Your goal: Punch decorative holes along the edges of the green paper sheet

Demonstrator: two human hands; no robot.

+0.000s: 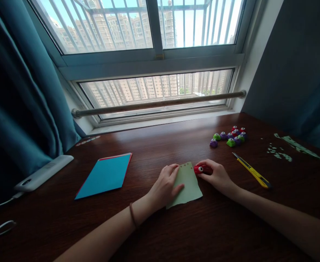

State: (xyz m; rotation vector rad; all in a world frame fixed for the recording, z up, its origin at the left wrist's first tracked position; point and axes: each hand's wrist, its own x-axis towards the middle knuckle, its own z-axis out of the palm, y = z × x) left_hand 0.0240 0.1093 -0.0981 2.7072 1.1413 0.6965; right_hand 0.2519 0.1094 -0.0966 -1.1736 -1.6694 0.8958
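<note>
A light green sheet of paper [186, 185] lies in front of me, with a row of small holes along its far edge and a ragged near edge. My left hand [166, 185] holds the sheet at its left side, the thumb stretched over its face and the fingers near the far left corner. At the sheet's far right corner, my right hand [217, 176] grips a small red paper punch [198, 169] with a white eye on it. Whether the paper sits inside the punch's slot cannot be made out.
Several red, green and purple punches [230, 142] stand at the back right. Closer lies a yellow utility knife [252, 171], with green paper scraps [278, 154] beyond. Blue card [107, 176] over a red sheet lies left, past it a white power bank [45, 173] with a cable.
</note>
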